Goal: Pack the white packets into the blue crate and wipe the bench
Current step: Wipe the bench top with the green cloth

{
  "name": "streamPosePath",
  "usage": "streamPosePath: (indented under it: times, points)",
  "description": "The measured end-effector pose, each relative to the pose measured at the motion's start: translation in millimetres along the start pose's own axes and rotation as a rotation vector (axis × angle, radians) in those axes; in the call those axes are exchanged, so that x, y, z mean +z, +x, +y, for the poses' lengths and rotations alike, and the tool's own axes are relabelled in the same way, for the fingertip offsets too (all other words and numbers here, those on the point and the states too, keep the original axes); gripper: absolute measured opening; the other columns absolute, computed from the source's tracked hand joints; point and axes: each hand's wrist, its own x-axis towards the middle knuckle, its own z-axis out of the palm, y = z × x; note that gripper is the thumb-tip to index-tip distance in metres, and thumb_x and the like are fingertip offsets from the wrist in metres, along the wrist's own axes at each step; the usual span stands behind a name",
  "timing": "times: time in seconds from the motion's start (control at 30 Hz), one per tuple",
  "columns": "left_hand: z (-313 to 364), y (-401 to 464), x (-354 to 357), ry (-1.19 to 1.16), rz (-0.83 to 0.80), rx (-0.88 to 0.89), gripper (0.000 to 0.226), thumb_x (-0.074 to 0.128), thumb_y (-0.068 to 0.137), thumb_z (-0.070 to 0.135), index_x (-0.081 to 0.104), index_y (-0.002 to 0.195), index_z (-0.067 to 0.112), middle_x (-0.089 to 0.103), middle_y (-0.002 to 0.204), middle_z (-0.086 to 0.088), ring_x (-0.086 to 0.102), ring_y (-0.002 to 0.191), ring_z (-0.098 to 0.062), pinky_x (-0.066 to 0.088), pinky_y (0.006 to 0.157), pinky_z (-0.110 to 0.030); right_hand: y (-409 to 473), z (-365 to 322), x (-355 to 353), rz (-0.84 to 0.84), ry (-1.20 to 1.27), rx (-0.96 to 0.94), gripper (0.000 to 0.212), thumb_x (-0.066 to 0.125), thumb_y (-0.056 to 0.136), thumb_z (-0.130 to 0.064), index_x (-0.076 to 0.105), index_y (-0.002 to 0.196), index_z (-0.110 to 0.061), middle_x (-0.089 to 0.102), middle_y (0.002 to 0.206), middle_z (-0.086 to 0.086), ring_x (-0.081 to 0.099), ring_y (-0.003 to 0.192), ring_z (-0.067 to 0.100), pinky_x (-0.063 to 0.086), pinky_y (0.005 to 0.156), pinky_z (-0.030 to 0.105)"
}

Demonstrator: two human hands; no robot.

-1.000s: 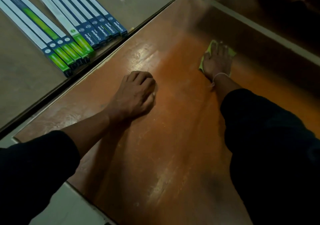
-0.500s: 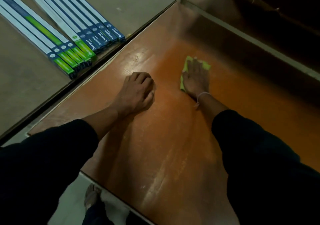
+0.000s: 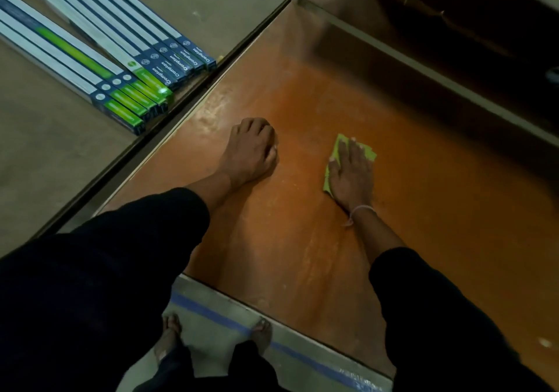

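Observation:
An orange-brown bench fills the middle of the view, with pale streaks on its surface. My right hand lies flat with straight fingers on a yellow-green cloth, pressing it onto the bench. My left hand rests on the bench to the left as a curled fist holding nothing. No white packets and no blue crate are in view.
Several long blue, white and green boxes lie on the neighbouring grey surface at upper left. A pale metal rail runs behind the bench, with dark shelf space beyond. My feet stand on the floor by a blue tape line.
My right hand has slid the cloth back toward me along the bench, from the far end to the middle. The left fist has stayed put. The view has tilted down, showing my feet.

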Motion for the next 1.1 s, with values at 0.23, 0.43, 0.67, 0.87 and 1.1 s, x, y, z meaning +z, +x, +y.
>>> streamPosePath:
  times: [0.23, 0.43, 0.67, 0.87, 1.1]
  points:
    - [-6, -6, -6, -0.108, -0.041, 0.027, 0.041, 0.045, 0.096, 0.038, 0.054, 0.123, 0.008, 0.051, 0.132, -0.014, 0.043, 0.122, -0.036, 0.036, 0.098, -0.047, -68, -35, 4, -0.039, -0.026, -0.198, 0.060, 0.017, 0.107, -0.053, 0.007, 0.161, -0.029, -0.001, 0.169, -0.004, -0.003, 0.156, 0.019, 0.003, 0.125, 0.043]
    - [-34, -26, -18, -0.084, -0.087, 0.154, 0.044, 0.044, 0.095, 0.040, 0.054, 0.125, 0.009, 0.051, 0.132, -0.014, 0.043, 0.124, -0.036, 0.038, 0.099, -0.048, -95, -67, 7, -0.026, -0.023, 0.131, 0.066, 0.012, 0.103, -0.053, 0.010, 0.161, -0.021, 0.002, 0.169, 0.004, 0.002, 0.156, 0.026, 0.009, 0.124, 0.052]
    - [-99, -48, -42, -0.025, -0.015, 0.152, 0.041, 0.045, 0.096, 0.039, 0.059, 0.122, 0.011, 0.057, 0.129, -0.012, 0.048, 0.120, -0.035, 0.040, 0.098, -0.047, -152, -102, 10, -0.021, -0.057, -0.376, 0.060, 0.023, 0.105, -0.049, 0.015, 0.160, -0.027, 0.008, 0.169, 0.000, 0.006, 0.156, 0.022, 0.017, 0.123, 0.048]
    - [-121, -73, -51, -0.003, 0.062, 0.042, 0.035, 0.051, 0.097, 0.039, 0.061, 0.119, 0.014, 0.057, 0.129, -0.009, 0.048, 0.118, -0.033, 0.043, 0.092, -0.045, -191, -154, 12, -0.030, -0.010, -0.245, 0.063, 0.020, 0.105, -0.050, 0.011, 0.161, -0.022, 0.004, 0.169, 0.006, 0.003, 0.156, 0.026, 0.014, 0.123, 0.053]
    - [-125, -83, -57, -0.071, 0.035, 0.023, 0.035, 0.050, 0.096, 0.039, 0.061, 0.119, 0.014, 0.054, 0.130, -0.011, 0.047, 0.121, -0.034, 0.043, 0.096, -0.046, -201, -156, 13, -0.038, -0.023, -0.364, 0.061, 0.022, 0.107, -0.050, 0.006, 0.161, -0.027, -0.001, 0.169, -0.001, -0.005, 0.156, 0.019, 0.013, 0.123, 0.051]
